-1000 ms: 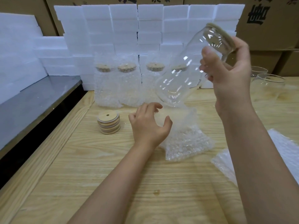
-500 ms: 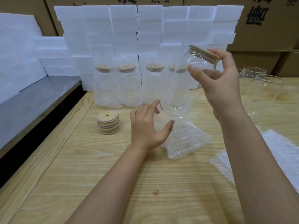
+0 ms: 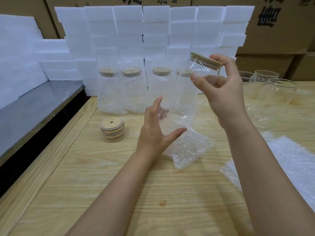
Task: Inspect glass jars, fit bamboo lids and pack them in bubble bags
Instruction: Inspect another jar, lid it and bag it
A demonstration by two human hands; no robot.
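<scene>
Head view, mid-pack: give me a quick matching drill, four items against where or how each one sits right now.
Items:
1. lidded jar
2. spare bamboo lids
3. open bubble bag
4. bare glass jars

States:
A. stacked on the table, left of the left hand
B. lidless, standing at the far right
C. held by its top in the right hand
D. lying on the table under the held jar

Pairs: 1-C, 2-A, 3-D, 4-B

My left hand [image 3: 154,132] covers part of the bubble bag [image 3: 187,150], so I cannot tell whether the jar [image 3: 185,99] has entered its mouth. The bagged jars [image 3: 131,92] blur behind their wrap. The cardboard boxes' [image 3: 279,24] lettering is cut off above.
</scene>
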